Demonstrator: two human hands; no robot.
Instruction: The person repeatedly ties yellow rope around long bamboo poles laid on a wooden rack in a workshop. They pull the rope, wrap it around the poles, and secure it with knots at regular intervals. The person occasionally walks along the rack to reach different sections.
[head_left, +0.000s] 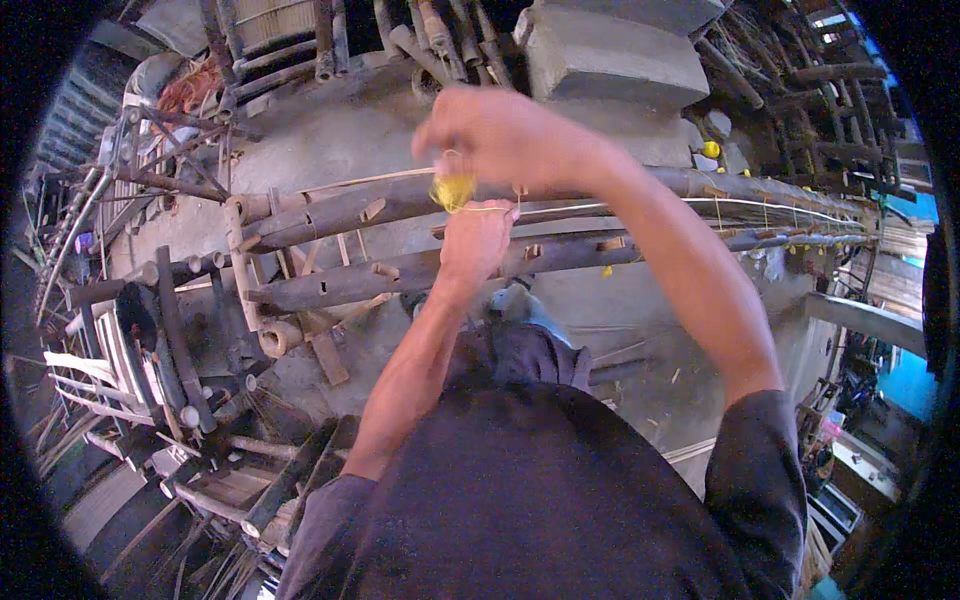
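Observation:
Two dark bamboo poles [350, 287] run side by side across the view, with thin pale strips [700, 203] between them toward the right. My left hand [478, 243] is closed between the poles, pinching a thin yellow strand by its fingertips. That strand leads up to a bundle of yellow twine [453, 191], just above the far pole. My right hand [485, 135] is raised beyond that pole, crossing over to the left, its fingers curled and blurred by motion. The bundle hangs directly under those fingers, which seem to hold it; the exact grip is blurred.
Short pegs [373, 209] stick out of the poles. Bamboo frames and chairs [190, 290] crowd the left side. Concrete steps [620, 60] stand at the far side, near a small yellow object [711, 149]. Stacked bamboo [840, 110] fills the far right.

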